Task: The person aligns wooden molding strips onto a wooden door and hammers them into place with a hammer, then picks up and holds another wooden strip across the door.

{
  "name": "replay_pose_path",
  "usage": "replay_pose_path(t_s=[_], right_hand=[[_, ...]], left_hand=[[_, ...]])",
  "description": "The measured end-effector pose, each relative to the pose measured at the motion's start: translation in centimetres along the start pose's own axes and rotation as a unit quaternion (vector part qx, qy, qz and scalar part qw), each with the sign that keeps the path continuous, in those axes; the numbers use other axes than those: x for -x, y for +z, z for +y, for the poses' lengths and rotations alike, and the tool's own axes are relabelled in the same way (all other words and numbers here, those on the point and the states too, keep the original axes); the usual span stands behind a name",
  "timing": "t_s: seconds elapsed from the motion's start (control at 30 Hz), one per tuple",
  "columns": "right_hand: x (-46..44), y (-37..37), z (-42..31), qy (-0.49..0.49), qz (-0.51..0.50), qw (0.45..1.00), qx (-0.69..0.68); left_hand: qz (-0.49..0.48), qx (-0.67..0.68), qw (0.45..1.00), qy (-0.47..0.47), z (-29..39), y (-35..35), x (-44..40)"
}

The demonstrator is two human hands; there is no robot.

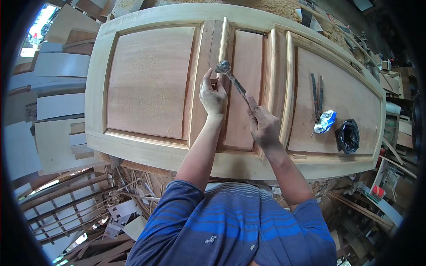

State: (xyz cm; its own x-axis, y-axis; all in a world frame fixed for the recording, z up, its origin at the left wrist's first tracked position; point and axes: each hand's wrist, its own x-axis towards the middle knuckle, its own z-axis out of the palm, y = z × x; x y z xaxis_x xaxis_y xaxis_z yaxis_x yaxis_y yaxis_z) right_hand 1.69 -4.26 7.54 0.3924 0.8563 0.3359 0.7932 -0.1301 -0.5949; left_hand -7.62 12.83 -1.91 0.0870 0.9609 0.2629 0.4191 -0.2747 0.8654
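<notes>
Fingers [254,104] of the right hand [266,127] clasp one hammer [236,83] over three panels [148,84]; whether the left hand [214,97] pinches anything is unclear.

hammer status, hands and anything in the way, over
Right hand gripping hammer. Left hand at trim strip, grip unclear, near hammer head. Pliers, foil, black bag off to the right, clear of hammer.

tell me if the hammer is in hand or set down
In hand: the hammer has its handle gripped by the right hand, and its head shows near the left hand.
</notes>
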Motion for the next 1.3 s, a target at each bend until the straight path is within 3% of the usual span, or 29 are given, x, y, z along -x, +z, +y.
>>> replay_pose_path(t_s=[0.13,0.33,0.43,0.63,0.73,0.93,1.03,1.17,1.27,1.3], right_hand=[[0.3,0.4,0.6,-0.004,-0.052,0.996,0.073],[0.3,0.3,0.4,-0.028,0.036,0.999,0.008],[0.0,0.0,0.5,0.015,-0.074,0.994,0.079],[-0.1,-0.1,-0.2,-0.002,0.031,0.999,-0.035],[0.0,0.3,0.8,-0.005,-0.064,0.995,0.071],[0.2,0.0,0.1,-0.024,0.013,0.999,0.027],[0.3,0.5,0.8,0.021,-0.091,0.993,0.068],[-0.1,-0.2,0.3,0.027,-0.044,0.999,0.011],[1.2,-0.4,0.8,0.044,0.005,0.998,-0.042],[1.3,-0.6,1.1,0.046,0.024,0.997,-0.062]], left_hand=[[0.013,0.006,1.000,0.026,0.0,0.0,0.0],[-0.045,-0.009,0.998,-0.043,0.7,-0.4,-0.1],[-0.042,-0.022,0.999,-0.017,0.7,-0.5,0.0],[-0.039,0.000,0.999,-0.010,-0.5,0.1,0.0],[-0.044,-0.005,0.999,-0.028,0.2,-0.3,0.1],[-0.055,-0.007,0.998,-0.040,0.6,-0.6,-0.2],[-0.047,0.002,0.998,-0.044,1.0,-0.6,0.0],[0.003,-0.028,0.999,0.030,0.2,-0.1,-0.1],[-0.007,0.008,0.999,0.035,-0.5,-0.5,0.1],[-0.018,-0.050,0.997,0.056,-0.1,-0.9,0.0]])
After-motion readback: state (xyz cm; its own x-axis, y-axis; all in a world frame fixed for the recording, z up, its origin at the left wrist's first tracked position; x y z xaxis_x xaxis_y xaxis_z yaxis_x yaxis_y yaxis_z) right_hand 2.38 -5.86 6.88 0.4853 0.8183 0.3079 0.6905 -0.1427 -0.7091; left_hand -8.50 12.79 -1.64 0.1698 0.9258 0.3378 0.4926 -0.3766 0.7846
